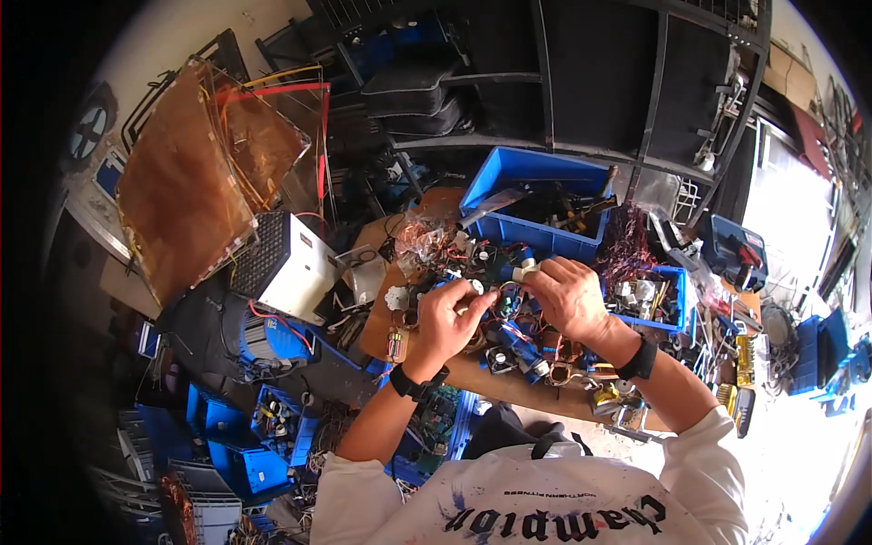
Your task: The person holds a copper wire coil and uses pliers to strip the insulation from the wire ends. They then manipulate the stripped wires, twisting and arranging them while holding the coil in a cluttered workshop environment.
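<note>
Both of my hands work above a cluttered wooden bench (427,361). My left hand (448,322) has curled fingers with a small white round piece (475,285) at the fingertips; its exact grip is partly hidden. My right hand (570,300) is bent over a pale cylindrical part (524,270), fingers closed at it. Thin coloured wires (509,295) run between my hands. Just below them lie blue-bodied components (518,338), copper coils (554,347) and other small electronic parts. A clump of clear plastic bags (420,238) is behind my left hand.
A large blue crate (531,238) of tools stands behind, a smaller blue tray (677,300) of parts at right. At left are a white case (295,277) and large brown panels (173,182). Blue bins (218,418) and circuit boards (431,418) sit lower down. Dark metal shelving (595,82) rises behind.
</note>
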